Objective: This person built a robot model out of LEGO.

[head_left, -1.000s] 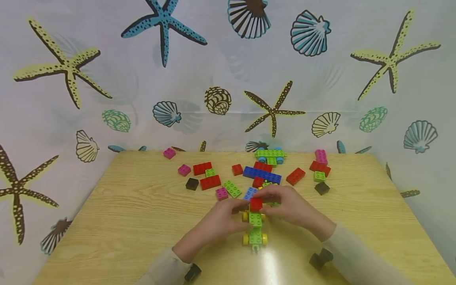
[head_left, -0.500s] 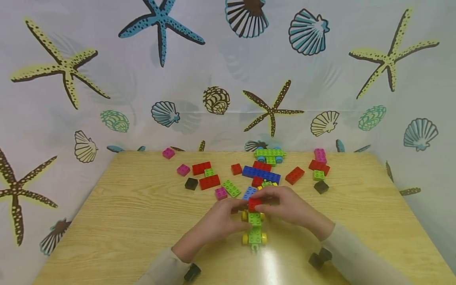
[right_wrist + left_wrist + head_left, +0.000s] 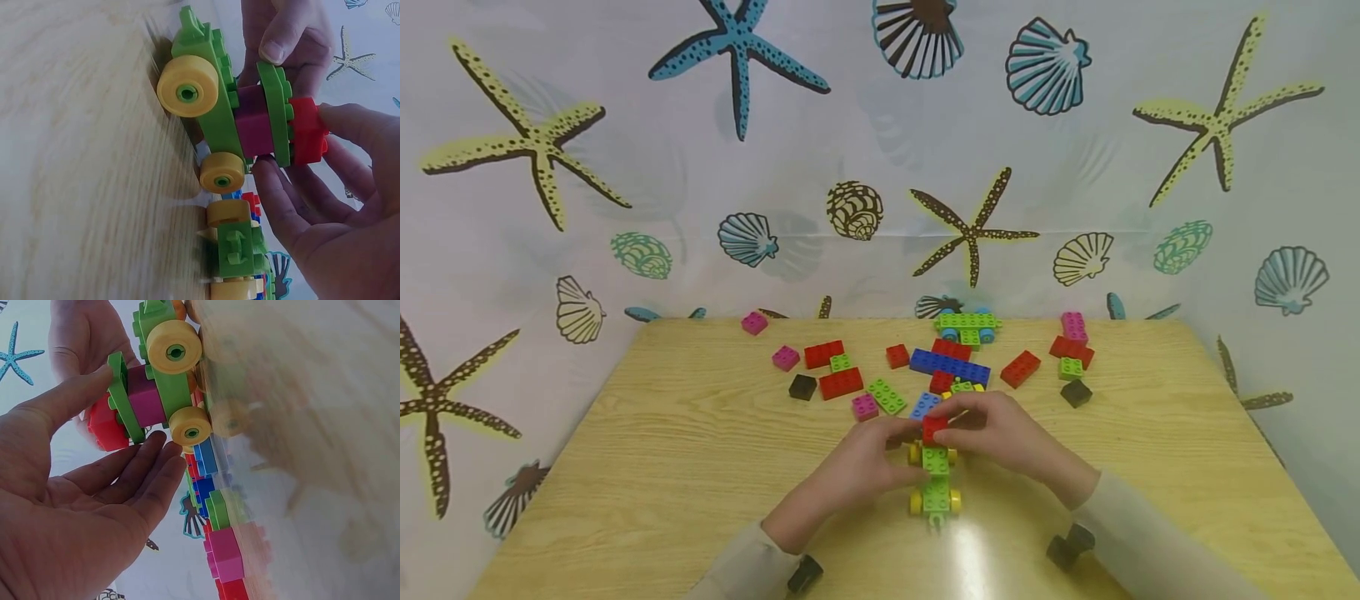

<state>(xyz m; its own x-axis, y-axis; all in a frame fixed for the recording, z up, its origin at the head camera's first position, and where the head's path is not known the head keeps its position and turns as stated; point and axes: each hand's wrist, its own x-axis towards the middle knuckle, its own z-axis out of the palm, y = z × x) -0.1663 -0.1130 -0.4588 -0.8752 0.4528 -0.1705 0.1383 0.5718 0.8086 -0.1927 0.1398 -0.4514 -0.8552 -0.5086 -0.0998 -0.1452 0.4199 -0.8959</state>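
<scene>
A toy vehicle with a green base (image 3: 936, 498) and yellow wheels (image 3: 222, 174) stands on the table between both hands. On its base sits a purple brick (image 3: 253, 122), topped by a flat green plate (image 3: 276, 109). A red brick (image 3: 933, 430) tops the far end of that plate. My left hand (image 3: 867, 467) grips the plate from the side, thumb at its near end and fingers round its far end. My right hand (image 3: 1003, 429) holds the red brick, with the thumb on its studs and the fingers along the far side of the stack.
Behind the right hand stands another green piece with yellow wheels (image 3: 236, 250). Loose bricks lie further back, among them a long blue brick (image 3: 950, 367), red bricks (image 3: 841, 383) and a black one (image 3: 1077, 393). A green base with blue wheels (image 3: 967, 324) stands near the back edge.
My right thumb has shifted from beside the red brick onto its top. The left hand keeps its grip, and the toy vehicle stays in place.
</scene>
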